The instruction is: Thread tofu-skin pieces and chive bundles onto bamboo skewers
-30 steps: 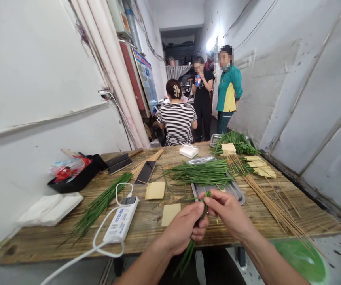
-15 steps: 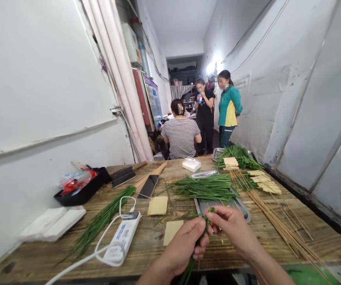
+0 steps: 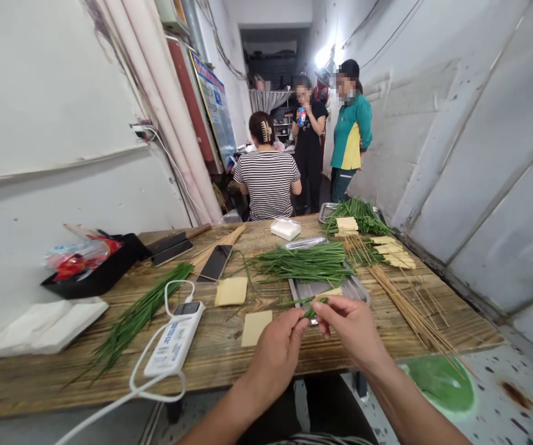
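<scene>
A short green bundle of garlic chives (image 3: 316, 305) is pinched between my two hands over the near edge of a metal tray (image 3: 360, 290). My left hand (image 3: 276, 346) closes on its near end, thumb and fingers together. Holding the other end is my right hand (image 3: 350, 324), its thumb and forefinger pressed on the stalks. Just left of my hands lies a pale yellow tofu sheet (image 3: 256, 327), with a stack of similar sheets (image 3: 231, 291) behind it. A large pile of chives (image 3: 301, 262) rests across the tray.
Bamboo skewers (image 3: 410, 309) and rolled skewered pieces (image 3: 394, 252) lie right. On the left are a power strip (image 3: 176, 340) with a white cable, loose chives (image 3: 143, 315), a phone (image 3: 214, 262), napkins (image 3: 48, 324) and a black bin (image 3: 94, 272). Several people (image 3: 269, 176) are beyond the table.
The view has tipped downward and shifted. My hands have turned the chives; the long stalks that hung below my left hand no longer show, and a short bundle sits at my fingertips.
</scene>
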`<action>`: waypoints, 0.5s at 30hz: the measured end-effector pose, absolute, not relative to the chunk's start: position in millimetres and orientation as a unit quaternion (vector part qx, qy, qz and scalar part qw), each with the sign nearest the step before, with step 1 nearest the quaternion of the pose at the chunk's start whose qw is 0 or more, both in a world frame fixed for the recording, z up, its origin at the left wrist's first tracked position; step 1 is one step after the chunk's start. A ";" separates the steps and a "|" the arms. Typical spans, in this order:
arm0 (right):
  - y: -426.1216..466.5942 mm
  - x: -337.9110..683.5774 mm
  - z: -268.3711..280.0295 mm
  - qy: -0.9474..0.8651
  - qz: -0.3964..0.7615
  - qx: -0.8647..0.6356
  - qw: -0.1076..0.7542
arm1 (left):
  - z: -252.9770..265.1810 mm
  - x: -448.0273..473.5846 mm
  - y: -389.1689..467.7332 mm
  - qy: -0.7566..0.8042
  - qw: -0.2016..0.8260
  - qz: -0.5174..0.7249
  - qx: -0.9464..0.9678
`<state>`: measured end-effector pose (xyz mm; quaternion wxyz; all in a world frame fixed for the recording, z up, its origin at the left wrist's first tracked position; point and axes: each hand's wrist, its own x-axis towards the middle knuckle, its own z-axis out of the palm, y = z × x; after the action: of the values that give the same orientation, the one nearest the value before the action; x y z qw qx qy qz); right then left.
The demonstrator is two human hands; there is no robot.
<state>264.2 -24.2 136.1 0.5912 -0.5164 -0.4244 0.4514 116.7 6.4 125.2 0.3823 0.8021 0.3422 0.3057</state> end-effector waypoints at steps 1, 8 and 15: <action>-24.0 264.4 135.0 -0.420 0.456 -0.513 0.593 | 126.5 116.0 7.1 0.336 0.412 0.303 0.791; -24.1 270.3 133.3 -0.435 0.513 -0.454 0.584 | 132.5 113.0 10.9 0.302 0.610 0.296 0.670; -23.7 267.4 135.4 -0.429 0.506 -0.481 0.573 | 131.4 113.3 6.0 0.291 0.684 0.272 0.611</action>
<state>267.4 -23.7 135.4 0.5731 -0.4812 -0.4295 0.5056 113.3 6.0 131.4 0.6842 0.6109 0.2908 0.2724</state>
